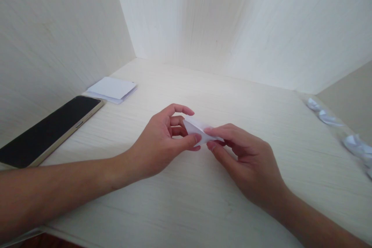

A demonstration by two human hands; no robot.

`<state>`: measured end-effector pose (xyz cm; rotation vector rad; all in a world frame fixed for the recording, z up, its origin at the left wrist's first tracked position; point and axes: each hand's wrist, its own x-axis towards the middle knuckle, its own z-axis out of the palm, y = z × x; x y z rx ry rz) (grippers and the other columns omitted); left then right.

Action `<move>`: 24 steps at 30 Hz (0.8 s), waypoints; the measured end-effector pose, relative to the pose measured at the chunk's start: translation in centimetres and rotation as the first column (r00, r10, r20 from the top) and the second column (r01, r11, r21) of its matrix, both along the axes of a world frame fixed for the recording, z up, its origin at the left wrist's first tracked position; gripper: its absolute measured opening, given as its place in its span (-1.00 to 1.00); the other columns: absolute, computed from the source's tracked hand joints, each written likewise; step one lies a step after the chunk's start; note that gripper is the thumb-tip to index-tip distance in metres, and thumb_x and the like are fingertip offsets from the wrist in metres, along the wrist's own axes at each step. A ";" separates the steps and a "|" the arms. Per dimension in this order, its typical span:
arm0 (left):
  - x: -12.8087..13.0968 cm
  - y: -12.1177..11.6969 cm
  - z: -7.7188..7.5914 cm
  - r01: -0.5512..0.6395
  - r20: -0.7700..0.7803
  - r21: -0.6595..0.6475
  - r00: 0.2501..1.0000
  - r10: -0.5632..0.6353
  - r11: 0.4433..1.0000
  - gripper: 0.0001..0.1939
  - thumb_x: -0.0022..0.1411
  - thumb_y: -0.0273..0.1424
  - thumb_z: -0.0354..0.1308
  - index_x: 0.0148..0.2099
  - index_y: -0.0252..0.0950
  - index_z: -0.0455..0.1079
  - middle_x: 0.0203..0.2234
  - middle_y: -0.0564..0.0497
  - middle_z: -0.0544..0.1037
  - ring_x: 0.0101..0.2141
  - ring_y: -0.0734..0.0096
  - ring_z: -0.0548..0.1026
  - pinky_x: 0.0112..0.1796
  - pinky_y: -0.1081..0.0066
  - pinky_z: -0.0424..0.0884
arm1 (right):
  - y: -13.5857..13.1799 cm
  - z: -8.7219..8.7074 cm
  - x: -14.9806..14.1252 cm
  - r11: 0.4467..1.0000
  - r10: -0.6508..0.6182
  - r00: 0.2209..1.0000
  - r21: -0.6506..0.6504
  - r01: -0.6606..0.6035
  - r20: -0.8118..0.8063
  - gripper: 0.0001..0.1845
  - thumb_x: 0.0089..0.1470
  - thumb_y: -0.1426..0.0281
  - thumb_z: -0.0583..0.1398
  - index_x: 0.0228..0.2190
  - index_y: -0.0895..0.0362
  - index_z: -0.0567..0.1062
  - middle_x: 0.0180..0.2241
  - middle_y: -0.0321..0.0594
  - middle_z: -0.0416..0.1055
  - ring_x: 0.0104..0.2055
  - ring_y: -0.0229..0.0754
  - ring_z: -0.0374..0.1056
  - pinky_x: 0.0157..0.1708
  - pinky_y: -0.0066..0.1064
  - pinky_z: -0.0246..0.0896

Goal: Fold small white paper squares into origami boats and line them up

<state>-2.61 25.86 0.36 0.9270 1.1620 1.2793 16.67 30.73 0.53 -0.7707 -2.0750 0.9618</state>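
Observation:
A small folded piece of white paper (pixel 195 128) is held between both hands above the pale tabletop. My left hand (pixel 165 139) grips its left side, the thumb pressed on the near face and the other fingers curled behind. At the paper's right end, my right hand (pixel 247 155) pinches it between thumb and index finger. The paper looks pointed at its right tip and layered along the upper edge. Its far face is hidden by the fingers.
A phone with a dark screen (pixel 52 130) lies at the left. Beyond it rests a stack of white paper (pixel 112 88) by the left wall. Several folded white paper pieces (pixel 359 147) line the right edge. A back wall (pixel 215 27) rises behind the tabletop (pixel 162 209).

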 end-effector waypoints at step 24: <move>-0.2 -0.8 0.2 0.064 -0.378 0.223 0.925 0.026 0.973 -0.81 0.13 -0.49 0.37 -0.21 -0.20 0.49 -0.33 0.09 0.65 -0.29 0.40 0.63 -0.25 0.44 0.58 | 0.2 0.2 -0.6 0.908 -0.070 0.988 -0.420 0.005 -0.138 -0.84 0.07 0.29 0.41 -0.35 0.06 0.56 -0.37 -0.25 0.59 -0.36 -0.21 0.51 -0.40 -0.39 0.47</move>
